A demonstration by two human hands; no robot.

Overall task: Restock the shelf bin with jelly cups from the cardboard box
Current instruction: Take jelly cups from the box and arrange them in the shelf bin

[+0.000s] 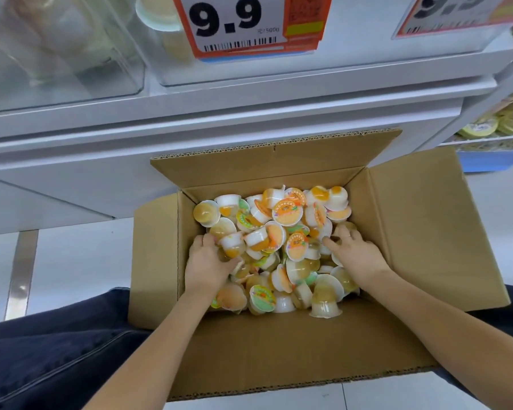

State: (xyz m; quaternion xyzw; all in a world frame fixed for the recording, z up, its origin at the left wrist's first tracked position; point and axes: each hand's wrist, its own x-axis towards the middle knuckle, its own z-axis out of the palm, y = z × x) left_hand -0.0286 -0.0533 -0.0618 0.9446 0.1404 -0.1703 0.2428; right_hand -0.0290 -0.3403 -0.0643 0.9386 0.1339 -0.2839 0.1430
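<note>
Head view: the cardboard box [403,232] sits open on the floor [80,255] against the base of the white shelf unit [219,113], its four flaps folded outward. The far flap leans against the shelf front, the near flap lies toward the person between dark trouser legs [51,350], and the side flaps spread left and right. A loose heap of jelly cups [282,235] fills the box bottom, mostly toward the far wall, with bare cardboard showing on the inner walls above the heap.

Both hands are down inside the box. The left hand [206,261] is at the left edge of the pile, fingers curled in among the cups, close to the left wall. The right hand [354,253] lies on the right side, fingers bent down into the cups, near the right wall. Whether either hand actually grips a cup cannot be told.

Above, clear shelf bins [62,54] line the shelf, with a "9.9" price tag [249,25] hanging in front.
</note>
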